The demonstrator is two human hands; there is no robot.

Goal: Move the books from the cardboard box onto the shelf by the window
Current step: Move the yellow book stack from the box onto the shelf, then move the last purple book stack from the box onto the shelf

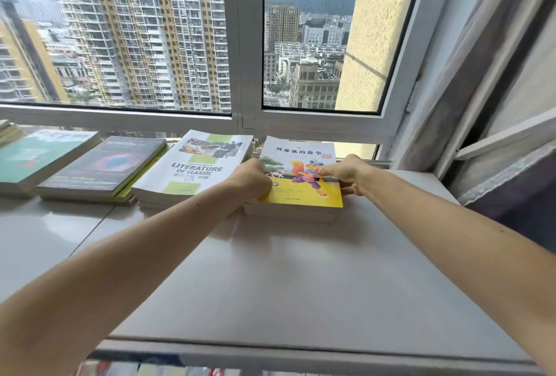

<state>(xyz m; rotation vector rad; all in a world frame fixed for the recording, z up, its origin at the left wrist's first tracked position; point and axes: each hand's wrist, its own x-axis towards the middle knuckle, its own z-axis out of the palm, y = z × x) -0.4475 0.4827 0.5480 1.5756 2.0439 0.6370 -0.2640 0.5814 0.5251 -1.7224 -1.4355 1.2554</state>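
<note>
The yellow fox storybook (301, 174) lies flat on top of a short stack of books (288, 214) on the white shelf (301, 270), just below the window frame (316, 126). The left hand (251, 178) grips the storybook's left edge with curled fingers; the right hand (346, 174) holds its right edge, thumb on the cover and fingers tucked beneath.

Left of the storybook, nearly touching it, sits the white Literature of Classic book (198, 165) on its own pile. Left of that lie a dark-covered book (105, 165) and then a green book (39, 156).

The likeliest slip: the glossy cover may slide off the stack towards the shelf's front if released askew. The left knuckles could also nudge the white book, whose pile looks slightly fanned. The cardboard box is out of view.
</note>
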